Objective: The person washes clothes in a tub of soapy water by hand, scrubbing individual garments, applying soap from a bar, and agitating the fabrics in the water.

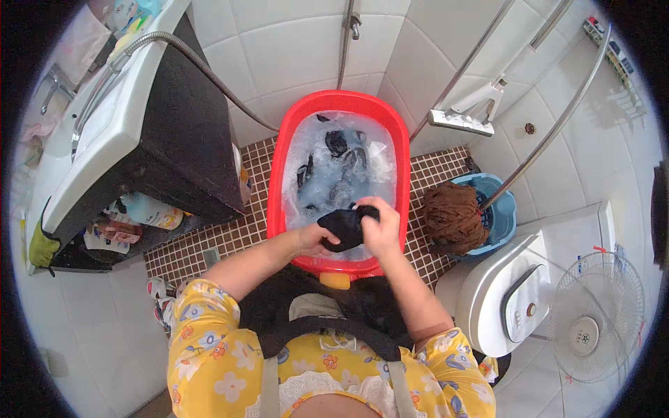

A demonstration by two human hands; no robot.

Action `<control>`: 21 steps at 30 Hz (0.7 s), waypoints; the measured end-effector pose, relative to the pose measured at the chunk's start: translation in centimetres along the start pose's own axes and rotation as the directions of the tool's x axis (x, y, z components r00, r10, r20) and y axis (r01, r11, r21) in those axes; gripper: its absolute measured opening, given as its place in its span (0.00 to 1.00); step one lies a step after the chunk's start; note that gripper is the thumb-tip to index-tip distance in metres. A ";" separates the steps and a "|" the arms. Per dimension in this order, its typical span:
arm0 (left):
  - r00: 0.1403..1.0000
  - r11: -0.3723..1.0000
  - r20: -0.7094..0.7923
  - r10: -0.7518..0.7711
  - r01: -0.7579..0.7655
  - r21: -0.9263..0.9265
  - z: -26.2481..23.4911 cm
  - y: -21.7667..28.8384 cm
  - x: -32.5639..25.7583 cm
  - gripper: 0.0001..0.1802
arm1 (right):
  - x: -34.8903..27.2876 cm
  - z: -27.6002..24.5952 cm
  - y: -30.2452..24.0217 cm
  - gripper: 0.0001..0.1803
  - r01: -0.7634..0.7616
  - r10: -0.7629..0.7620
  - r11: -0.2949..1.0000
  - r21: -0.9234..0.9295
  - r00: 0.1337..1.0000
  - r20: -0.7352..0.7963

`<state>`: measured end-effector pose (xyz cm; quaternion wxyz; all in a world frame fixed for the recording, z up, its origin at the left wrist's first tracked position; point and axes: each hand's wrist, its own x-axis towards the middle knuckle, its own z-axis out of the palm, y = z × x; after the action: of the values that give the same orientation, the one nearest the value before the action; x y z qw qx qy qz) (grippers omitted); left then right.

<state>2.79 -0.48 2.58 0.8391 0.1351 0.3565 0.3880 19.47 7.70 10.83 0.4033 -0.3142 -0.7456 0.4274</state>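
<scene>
Both my hands grip a bunched piece of black cloth (340, 230) over the near end of a red plastic tub (276, 188). My left hand (315, 240) is closed on its left side. My right hand (380, 226) pinches its upper right part, with the fingertips partly hidden. What kind of garment it is, I cannot tell. Cloudy, sudsy water (313, 184) fills the tub beyond my hands, and more dark cloth (336, 143) lies partly under it. A yellow plug (334, 281) sticks out from the tub's near side.
On the right, a brown mop head (453, 219) leans over a blue bucket (512, 209), beside a white toilet (481, 299) and a wire fan guard (599, 317). A washbasin cabinet (185, 150) with bottles stands left; its metal hose (202, 66) runs toward the tub. A flat-headed mop (460, 122) leans behind.
</scene>
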 end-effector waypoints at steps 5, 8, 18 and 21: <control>0.812 0.764 -0.173 0.558 -0.421 0.489 1.9 -0.4 -0.6 0.28 | -0.9 -0.7 6.9 0.18 -0.419 0.402 0.904 0.089 0.902 0.161; 0.802 0.839 -0.356 0.479 -0.301 0.453 3.2 0.3 -6.1 0.33 | -2.8 -1.0 9.1 0.21 -0.662 0.594 0.715 0.224 0.745 0.304; 0.167 0.911 -0.903 0.395 -0.194 0.363 -4.0 -6.9 -32.2 0.31 | -9.4 -2.7 20.9 0.28 -0.096 0.590 0.667 -0.739 0.673 0.445; -0.006 0.839 -0.897 0.442 -0.351 0.416 -6.6 -13.0 -38.4 0.27 | -9.7 -1.5 20.5 0.25 -0.048 0.643 0.607 -0.793 0.617 0.454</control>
<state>-11.70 -38.11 10.31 0.2447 -0.0279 0.7728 0.5849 27.98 9.40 -10.23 -0.1713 -0.4070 -0.8579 0.2626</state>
